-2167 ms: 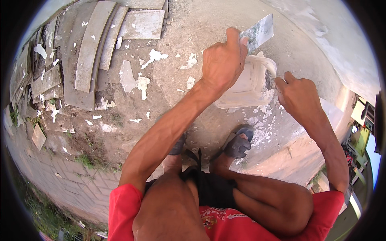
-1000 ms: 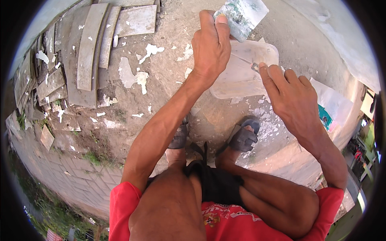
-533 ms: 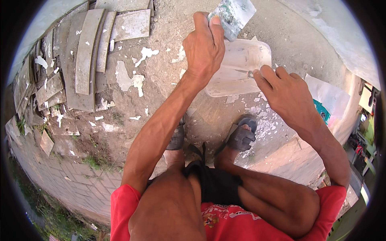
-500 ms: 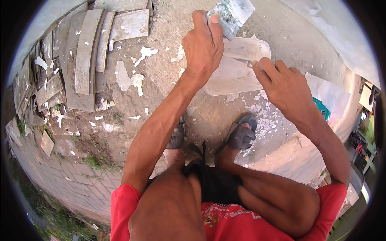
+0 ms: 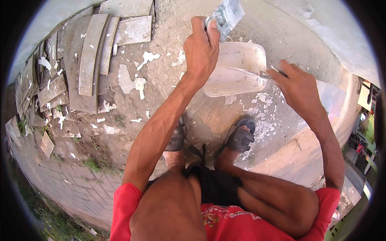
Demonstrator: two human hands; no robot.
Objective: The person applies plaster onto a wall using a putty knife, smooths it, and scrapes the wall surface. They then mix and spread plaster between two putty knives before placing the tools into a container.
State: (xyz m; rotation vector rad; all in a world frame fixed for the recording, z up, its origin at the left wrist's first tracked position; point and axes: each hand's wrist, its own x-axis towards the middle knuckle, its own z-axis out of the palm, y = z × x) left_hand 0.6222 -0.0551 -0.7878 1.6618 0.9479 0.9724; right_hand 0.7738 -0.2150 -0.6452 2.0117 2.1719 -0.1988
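Over at the left, pavers (image 5: 76, 180) run below a heap of worn boards (image 5: 90, 56), some overlapping, with a tuft of grass (image 5: 92, 164) just under them. Pale flakes (image 5: 126, 78) lie scattered across the rough ground (image 5: 169, 24) to their right. Next comes the left sandal (image 5: 177, 138), partly hidden by the forearm, and above it the left grip (image 5: 203, 50), closed round the near edge of a smeared plate (image 5: 229, 18) that tilts up and to the right. Just beyond sits the tub (image 5: 237, 60), on the ground between the two grips; the left one overlaps its edge, and whether they touch I cannot tell. Below the tub is the right sandal (image 5: 241, 134), with small chips (image 5: 265, 116) spread beside it. A slim tool (image 5: 263, 74), blurred, points at the tub's right rim, its handle clasped in the right grip (image 5: 299, 86). Farther right lies a pale sheet (image 5: 329, 96), near the wall (image 5: 337, 32).
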